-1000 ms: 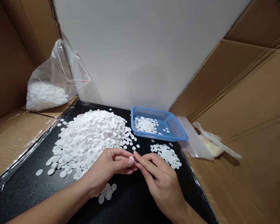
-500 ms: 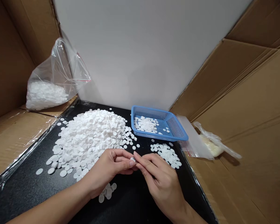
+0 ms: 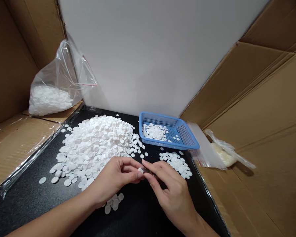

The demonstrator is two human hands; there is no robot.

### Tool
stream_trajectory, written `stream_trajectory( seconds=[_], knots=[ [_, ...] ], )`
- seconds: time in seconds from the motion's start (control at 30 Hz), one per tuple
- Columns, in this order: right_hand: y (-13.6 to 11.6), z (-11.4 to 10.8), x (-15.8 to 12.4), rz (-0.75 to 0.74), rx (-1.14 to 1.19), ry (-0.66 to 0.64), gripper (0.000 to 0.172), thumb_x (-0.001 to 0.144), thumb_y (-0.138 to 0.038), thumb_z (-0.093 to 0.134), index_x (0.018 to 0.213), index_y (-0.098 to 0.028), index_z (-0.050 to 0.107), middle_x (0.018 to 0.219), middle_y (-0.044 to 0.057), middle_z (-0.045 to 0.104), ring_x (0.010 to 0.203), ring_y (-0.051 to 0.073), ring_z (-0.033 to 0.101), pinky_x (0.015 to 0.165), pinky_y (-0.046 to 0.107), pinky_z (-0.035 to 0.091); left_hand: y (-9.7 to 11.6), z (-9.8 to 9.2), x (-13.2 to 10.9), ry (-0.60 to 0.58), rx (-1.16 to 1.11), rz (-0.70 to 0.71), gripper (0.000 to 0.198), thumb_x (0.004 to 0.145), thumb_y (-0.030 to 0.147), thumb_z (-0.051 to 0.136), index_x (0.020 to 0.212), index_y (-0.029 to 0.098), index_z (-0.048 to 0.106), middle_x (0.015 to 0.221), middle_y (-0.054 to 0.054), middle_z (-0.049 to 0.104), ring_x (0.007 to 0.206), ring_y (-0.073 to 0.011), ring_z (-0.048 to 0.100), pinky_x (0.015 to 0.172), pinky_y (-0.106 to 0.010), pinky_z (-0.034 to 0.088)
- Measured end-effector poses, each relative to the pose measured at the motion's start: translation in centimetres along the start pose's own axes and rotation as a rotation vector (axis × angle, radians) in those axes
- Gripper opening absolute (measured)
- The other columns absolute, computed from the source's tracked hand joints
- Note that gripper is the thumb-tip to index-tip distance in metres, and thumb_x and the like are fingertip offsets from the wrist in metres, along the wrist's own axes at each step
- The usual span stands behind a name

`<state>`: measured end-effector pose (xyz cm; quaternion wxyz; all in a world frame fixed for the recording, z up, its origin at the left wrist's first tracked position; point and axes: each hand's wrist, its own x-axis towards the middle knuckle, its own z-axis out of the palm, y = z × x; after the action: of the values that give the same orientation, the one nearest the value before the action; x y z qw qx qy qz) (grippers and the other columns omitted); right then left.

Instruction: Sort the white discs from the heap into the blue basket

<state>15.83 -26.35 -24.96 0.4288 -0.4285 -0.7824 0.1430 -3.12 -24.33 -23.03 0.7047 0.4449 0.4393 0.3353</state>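
Observation:
My left hand (image 3: 123, 172) is closed, pinching a small white disc (image 3: 140, 170) between thumb and fingertips. Right against it, my right hand (image 3: 171, 189) grips a small dark metal tool (image 3: 148, 171), mostly hidden by the fingers; its exact kind does not show. The tool's tip is at or very near the disc's edge. Behind my left hand rises a large heap of white discs (image 3: 98, 138). A smaller group of white discs (image 3: 176, 163) lies beyond my right hand, and a few more discs (image 3: 114, 202) rest by my left wrist.
A blue perforated basket (image 3: 167, 144) holding white discs stands at the back right of the black table (image 3: 138, 214). To the left, a clear bag (image 3: 51, 98) of discs sits on cardboard. Flat plastic bags (image 3: 204, 148) lie at the right edge. Cardboard walls and a white panel surround the table.
The fingers of my right hand have parted slightly, so more of the dark tool shows between them. The disc is still pinched in my left hand.

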Motion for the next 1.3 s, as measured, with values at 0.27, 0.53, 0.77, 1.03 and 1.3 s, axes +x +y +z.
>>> stream_trajectory(
  seconds=[0.27, 0.53, 0.77, 1.03, 1.3],
  knots=[
    [0.0, 0.1, 0.7, 0.291, 0.170, -0.132, 0.017, 0.090, -0.031, 0.061, 0.078, -0.020, 0.067, 0.069, 0.000, 0.064, 0.056, 0.014, 0.056, 0.049, 0.022, 0.042, -1.3, 0.3, 0.2, -0.012, 0.250, 0.124, 0.016, 0.082, 0.029, 0.070, 0.086, 0.020, 0.057, 0.076, -0.002, 0.077, 0.073, -0.0183, 0.071, 0.064, -0.024, 0.046],
    [8.5, -6.2, 1.5, 0.537, -0.479, -0.327, 0.015, 0.077, -0.013, 0.060, 0.065, -0.022, 0.060, 0.061, 0.001, 0.066, 0.057, 0.021, 0.062, 0.051, 0.027, 0.039, 2.4, -2.9, -3.9, 0.290, 0.800, 0.352, 0.020, 0.090, 0.040, 0.061, 0.100, 0.026, 0.072, 0.097, -0.001, 0.076, 0.068, -0.0181, 0.067, 0.060, -0.024, 0.048],
    [9.1, -4.0, 0.4, 0.302, -0.540, -0.211, 0.032, 0.091, -0.021, 0.047, 0.117, -0.017, 0.067, 0.097, 0.012, 0.070, 0.087, 0.026, 0.070, 0.071, 0.035, 0.054, -1.8, -6.9, -8.7, 0.541, 0.861, 0.506, 0.016, 0.090, 0.041, 0.064, 0.096, 0.030, 0.072, 0.098, 0.001, 0.076, 0.086, -0.0214, 0.070, 0.071, -0.021, 0.051],
    [7.4, 2.4, -1.4, 0.060, -0.773, -0.205, 0.047, 0.093, -0.009, 0.041, 0.137, -0.016, 0.055, 0.088, 0.010, 0.062, 0.034, 0.009, 0.040, 0.032, 0.026, 0.024, -5.6, -9.0, -10.9, 0.661, 0.909, 0.555, 0.010, 0.092, 0.035, 0.063, 0.096, 0.029, 0.069, 0.094, 0.001, 0.074, 0.086, -0.0193, 0.069, 0.077, -0.023, 0.049],
    [6.4, 1.4, -0.9, -0.050, -0.982, -0.133, 0.038, 0.103, -0.028, 0.034, 0.112, -0.014, 0.068, 0.079, 0.013, 0.059, 0.069, 0.028, 0.061, 0.041, 0.029, 0.036, -6.5, -8.5, -11.1, 0.588, 0.964, 0.550, 0.012, 0.095, 0.029, 0.057, 0.099, 0.028, 0.068, 0.099, -0.002, 0.070, 0.092, -0.0208, 0.065, 0.083, -0.028, 0.049]
  ],
)
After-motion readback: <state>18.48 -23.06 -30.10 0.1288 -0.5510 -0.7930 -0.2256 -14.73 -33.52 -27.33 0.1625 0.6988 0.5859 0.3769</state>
